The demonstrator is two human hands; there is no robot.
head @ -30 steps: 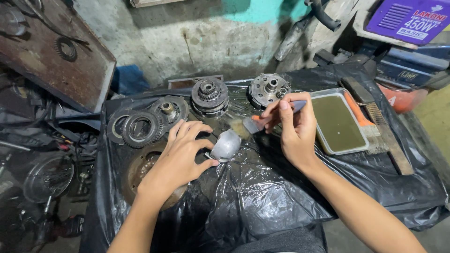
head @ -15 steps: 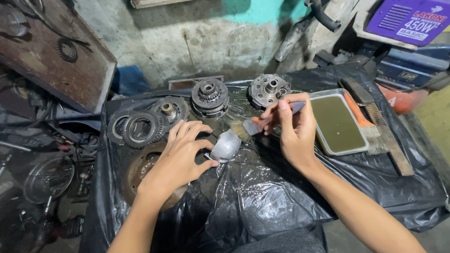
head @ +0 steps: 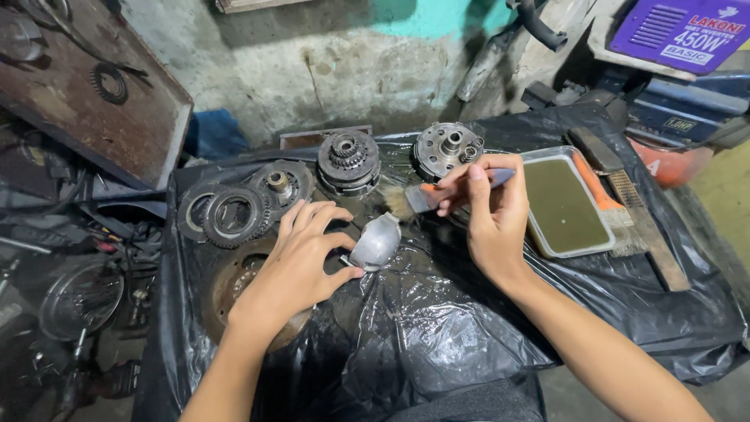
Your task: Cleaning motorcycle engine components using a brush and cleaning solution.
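Hands work over a black plastic sheet point(head: 437, 328) spread on a table. The left hand point(head: 301, 262) pinches a small silver metal cover point(head: 376, 242) with its thumb and fingers closed on the near edge of it. The cover sits near the middle of the sheet, tilted up a bit. The right hand point(head: 492, 215) is closed tight around a paintbrush point(head: 426, 197). The brush points left, and its pale bristles hang just above the far side of the cover. I cannot tell if they touch it.

To the right of the right hand is a clear tray point(head: 564, 205) full of brownish-green liquid. Past the tray lies a wire brush point(head: 625, 207) with an orange handle. On the far side sit two round gear parts point(head: 349, 162) point(head: 447, 148). Flat toothed rings point(head: 234, 215) lie on the far left. A rusty round disc point(head: 238, 277) lies under the left wrist.
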